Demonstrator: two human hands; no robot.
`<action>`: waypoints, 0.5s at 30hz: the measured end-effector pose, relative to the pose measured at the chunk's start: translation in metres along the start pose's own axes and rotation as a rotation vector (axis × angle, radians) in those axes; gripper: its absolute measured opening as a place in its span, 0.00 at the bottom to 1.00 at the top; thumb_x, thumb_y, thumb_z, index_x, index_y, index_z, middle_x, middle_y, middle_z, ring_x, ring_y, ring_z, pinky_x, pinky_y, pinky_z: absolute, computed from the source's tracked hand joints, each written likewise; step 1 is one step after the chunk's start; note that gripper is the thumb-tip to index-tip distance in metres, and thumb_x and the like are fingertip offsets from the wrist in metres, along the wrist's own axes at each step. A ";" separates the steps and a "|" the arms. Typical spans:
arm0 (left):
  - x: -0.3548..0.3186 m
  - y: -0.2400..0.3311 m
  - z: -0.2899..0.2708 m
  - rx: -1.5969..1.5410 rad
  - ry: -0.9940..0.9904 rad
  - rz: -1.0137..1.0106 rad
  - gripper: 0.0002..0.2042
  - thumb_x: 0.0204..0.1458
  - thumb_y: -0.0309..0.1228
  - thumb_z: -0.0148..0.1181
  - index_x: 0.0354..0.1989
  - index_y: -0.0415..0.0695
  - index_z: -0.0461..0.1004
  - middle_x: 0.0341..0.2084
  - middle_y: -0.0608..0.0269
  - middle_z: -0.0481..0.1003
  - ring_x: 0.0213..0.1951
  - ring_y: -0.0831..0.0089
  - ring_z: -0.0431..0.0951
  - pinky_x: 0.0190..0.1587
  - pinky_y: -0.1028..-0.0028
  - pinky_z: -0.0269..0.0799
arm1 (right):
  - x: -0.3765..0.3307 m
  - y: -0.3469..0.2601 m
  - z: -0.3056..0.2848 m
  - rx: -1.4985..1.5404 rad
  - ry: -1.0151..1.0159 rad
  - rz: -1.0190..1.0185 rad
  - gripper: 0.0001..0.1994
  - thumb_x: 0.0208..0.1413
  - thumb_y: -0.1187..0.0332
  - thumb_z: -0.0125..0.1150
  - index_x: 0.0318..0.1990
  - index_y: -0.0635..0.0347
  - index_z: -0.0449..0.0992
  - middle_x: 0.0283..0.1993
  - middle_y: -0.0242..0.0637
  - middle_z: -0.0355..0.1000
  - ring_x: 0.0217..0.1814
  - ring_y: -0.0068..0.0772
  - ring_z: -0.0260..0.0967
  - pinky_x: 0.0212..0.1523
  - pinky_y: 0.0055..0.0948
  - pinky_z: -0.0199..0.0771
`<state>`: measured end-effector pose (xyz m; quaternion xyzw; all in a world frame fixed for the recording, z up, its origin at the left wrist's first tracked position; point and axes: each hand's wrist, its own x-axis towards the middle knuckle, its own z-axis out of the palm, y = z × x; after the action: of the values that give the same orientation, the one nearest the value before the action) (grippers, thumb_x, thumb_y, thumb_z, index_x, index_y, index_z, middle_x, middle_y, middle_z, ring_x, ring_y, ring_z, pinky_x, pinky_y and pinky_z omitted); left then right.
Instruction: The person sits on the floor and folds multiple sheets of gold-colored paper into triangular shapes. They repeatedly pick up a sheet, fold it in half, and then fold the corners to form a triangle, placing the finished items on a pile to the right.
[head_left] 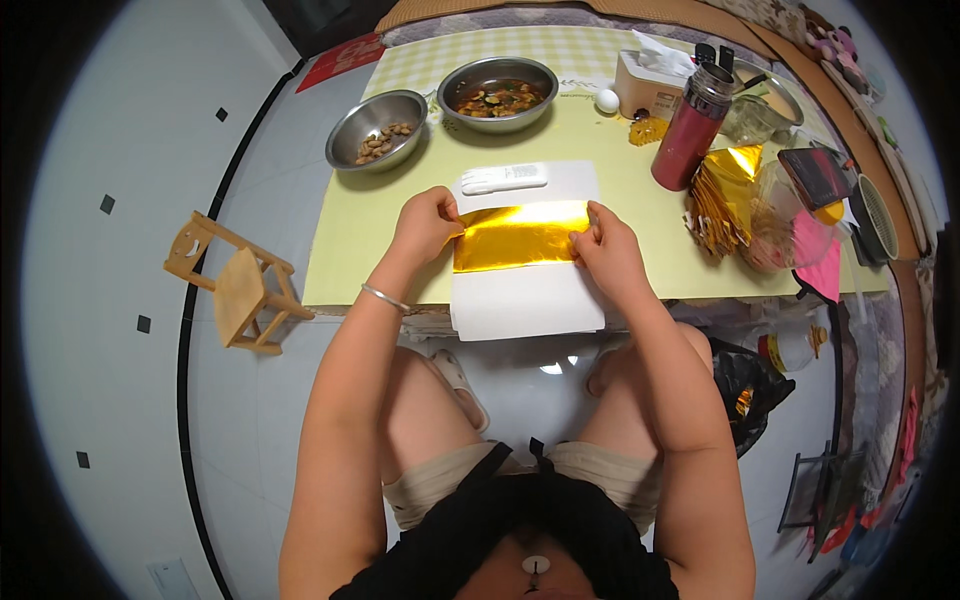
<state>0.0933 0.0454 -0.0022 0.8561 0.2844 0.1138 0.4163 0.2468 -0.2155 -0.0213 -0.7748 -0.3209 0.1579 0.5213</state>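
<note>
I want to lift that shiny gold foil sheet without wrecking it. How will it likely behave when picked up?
The shiny gold foil sheet looks very thin, so it would probably flop and crease rather than stay flat. It likely weighs almost nothing and could slide on the white paper sheet under it. The left hand and right hand pinch opposite ends, which suggests it needs support at both sides.

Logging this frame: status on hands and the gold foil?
Left hand and right hand pinch opposite ends of gold foil sheet. Foil flat on white paper. Nothing between hands.
</note>
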 end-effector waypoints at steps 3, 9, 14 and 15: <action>-0.023 0.001 0.008 -0.321 0.088 0.081 0.07 0.44 0.15 0.67 0.32 0.37 0.82 0.30 0.65 0.76 0.29 0.78 0.74 0.32 0.77 0.72 | 0.000 -0.009 -0.004 0.253 -0.053 0.159 0.28 0.63 0.75 0.57 0.68 0.78 0.59 0.29 0.42 0.77 0.24 0.26 0.73 0.27 0.25 0.74; -0.065 0.020 0.008 -0.436 0.069 -0.034 0.09 0.54 0.14 0.59 0.41 0.35 0.81 0.31 0.62 0.80 0.26 0.80 0.77 0.27 0.83 0.70 | 0.006 -0.010 -0.012 0.499 -0.108 0.271 0.14 0.66 0.74 0.56 0.56 0.71 0.71 0.29 0.38 0.77 0.24 0.22 0.74 0.25 0.20 0.74; -0.074 0.018 0.019 -0.749 0.111 -0.171 0.03 0.60 0.21 0.60 0.38 0.34 0.79 0.30 0.59 0.81 0.32 0.74 0.84 0.31 0.81 0.78 | 0.005 -0.015 -0.015 0.543 -0.092 0.281 0.05 0.66 0.72 0.58 0.41 0.65 0.77 0.29 0.36 0.78 0.24 0.21 0.75 0.24 0.18 0.75; -0.074 0.017 0.019 -0.741 0.112 -0.178 0.03 0.61 0.22 0.61 0.37 0.34 0.78 0.30 0.59 0.81 0.33 0.74 0.84 0.32 0.81 0.79 | 0.005 -0.016 -0.016 0.534 -0.090 0.287 0.05 0.66 0.72 0.59 0.40 0.65 0.77 0.29 0.36 0.78 0.24 0.21 0.75 0.24 0.18 0.75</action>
<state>0.0482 -0.0187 0.0021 0.6120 0.3195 0.2188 0.6895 0.2541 -0.2194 0.0000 -0.6399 -0.1782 0.3428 0.6643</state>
